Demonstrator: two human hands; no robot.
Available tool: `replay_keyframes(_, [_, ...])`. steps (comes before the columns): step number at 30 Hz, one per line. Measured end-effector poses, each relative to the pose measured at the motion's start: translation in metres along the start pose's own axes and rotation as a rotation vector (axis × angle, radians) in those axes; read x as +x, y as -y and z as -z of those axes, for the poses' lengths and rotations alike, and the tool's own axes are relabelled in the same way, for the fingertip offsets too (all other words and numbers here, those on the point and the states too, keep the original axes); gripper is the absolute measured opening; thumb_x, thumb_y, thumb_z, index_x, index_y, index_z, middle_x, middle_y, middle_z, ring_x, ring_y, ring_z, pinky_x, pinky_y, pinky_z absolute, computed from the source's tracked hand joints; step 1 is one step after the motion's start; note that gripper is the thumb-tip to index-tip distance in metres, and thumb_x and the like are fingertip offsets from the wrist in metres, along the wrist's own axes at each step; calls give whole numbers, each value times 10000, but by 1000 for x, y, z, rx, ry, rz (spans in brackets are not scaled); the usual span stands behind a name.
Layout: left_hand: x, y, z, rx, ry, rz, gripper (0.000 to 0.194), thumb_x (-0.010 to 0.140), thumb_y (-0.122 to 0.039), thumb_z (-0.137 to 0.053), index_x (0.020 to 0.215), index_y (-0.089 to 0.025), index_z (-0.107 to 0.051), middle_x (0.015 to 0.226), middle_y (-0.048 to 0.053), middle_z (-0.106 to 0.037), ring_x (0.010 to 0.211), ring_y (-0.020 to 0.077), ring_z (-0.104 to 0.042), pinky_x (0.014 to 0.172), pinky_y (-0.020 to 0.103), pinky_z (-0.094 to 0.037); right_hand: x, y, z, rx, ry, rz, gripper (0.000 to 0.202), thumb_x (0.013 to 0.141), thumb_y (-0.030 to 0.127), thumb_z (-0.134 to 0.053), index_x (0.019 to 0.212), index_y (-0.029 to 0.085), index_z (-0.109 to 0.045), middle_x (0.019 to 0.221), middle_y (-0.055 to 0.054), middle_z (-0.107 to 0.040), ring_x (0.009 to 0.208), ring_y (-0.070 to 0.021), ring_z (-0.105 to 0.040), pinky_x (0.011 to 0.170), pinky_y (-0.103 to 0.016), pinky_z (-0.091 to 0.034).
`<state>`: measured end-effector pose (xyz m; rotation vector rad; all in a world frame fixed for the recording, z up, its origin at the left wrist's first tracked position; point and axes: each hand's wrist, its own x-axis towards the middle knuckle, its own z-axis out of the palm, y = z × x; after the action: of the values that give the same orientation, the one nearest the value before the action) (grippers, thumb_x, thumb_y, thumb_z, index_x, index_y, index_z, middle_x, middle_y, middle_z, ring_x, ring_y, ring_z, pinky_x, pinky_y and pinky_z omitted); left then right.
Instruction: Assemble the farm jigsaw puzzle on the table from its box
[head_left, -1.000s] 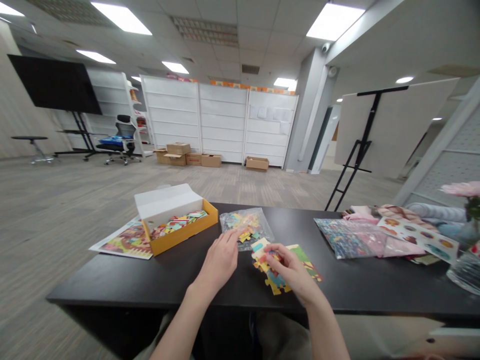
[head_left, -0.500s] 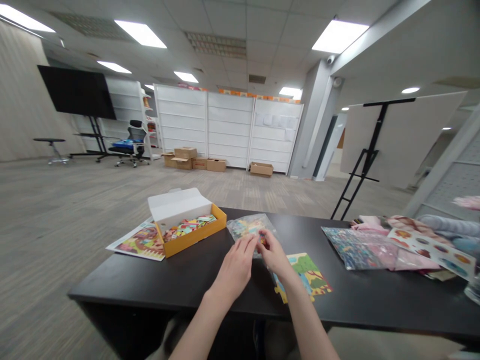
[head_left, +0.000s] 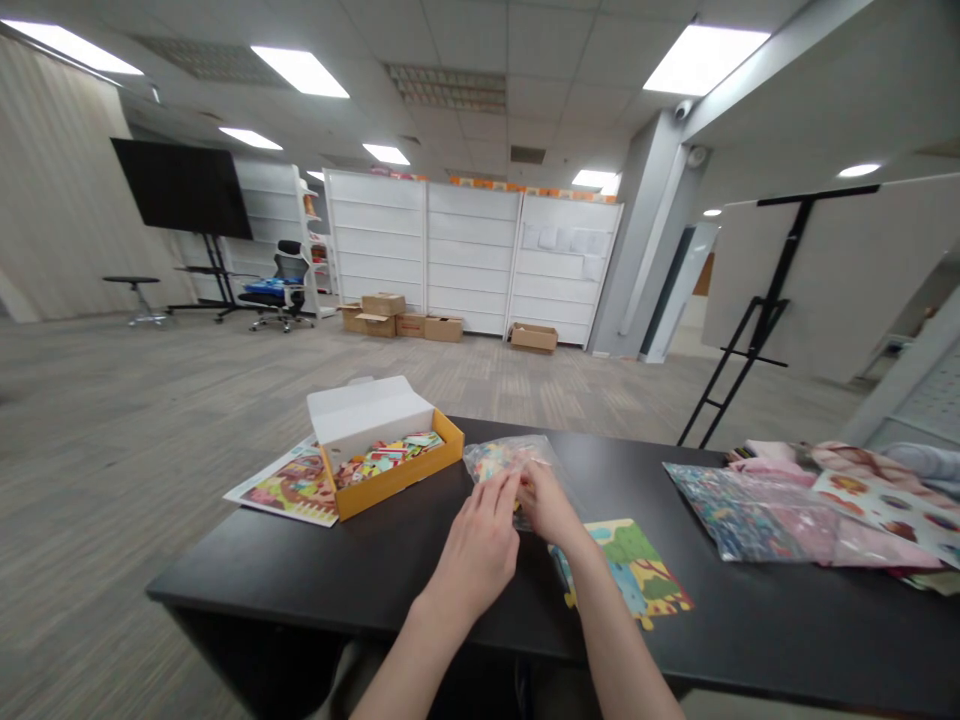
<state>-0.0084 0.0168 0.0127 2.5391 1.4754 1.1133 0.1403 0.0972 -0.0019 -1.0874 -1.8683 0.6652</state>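
A clear plastic bag (head_left: 480, 455) with colourful puzzle pieces in it lies on the dark table, under my fingertips. My left hand (head_left: 484, 525) is at the near edge of the bag, fingers close together and bent onto the plastic. Fingers curled in a pinch, my right hand (head_left: 546, 500) meets the left fingertips over the bag. What the right fingers hold is hidden behind the hands. Partly under my right forearm lies a joined section of jigsaw puzzle (head_left: 634, 560), green, blue and yellow.
An open yellow box (head_left: 405, 474) of loose puzzle pieces stands left, on a printed picture sheet (head_left: 289, 490). To the right lie a plastic packet with a blue pattern (head_left: 750, 510), pink cloth (head_left: 757, 470) and a sticker sheet (head_left: 877, 505). The table (head_left: 360, 585) has its front edge near me.
The view has turned slightly left, so the things appear farther right. My right hand has closed in against the left fingertips, and the colourful bit between its fingers is now hidden.
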Motion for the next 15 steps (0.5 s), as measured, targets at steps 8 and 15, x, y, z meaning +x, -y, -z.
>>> replay_keyframes(8, [-2, -13, 12, -1, -51, -44, 252, 953, -162, -475, 1162, -208, -608, 1286, 111, -610, 1216, 281, -552, 1004, 457, -464, -65, 36, 82, -1, 186, -192, 282, 897, 363, -576, 1086, 219, -728, 1025, -77, -765, 925, -242, -704, 831, -371, -546])
replay_keyframes(15, [2, -35, 6, -22, 224, -176, 177, 987, -285, -526, 894, -193, -645, 884, 46, -661, 834, 208, -637, 761, 338, -515, -98, 2, 116, -314, 41, -354, 123, 757, 303, -648, 721, 200, -704, 631, -25, -693, 590, -180, -601, 584, -288, -443])
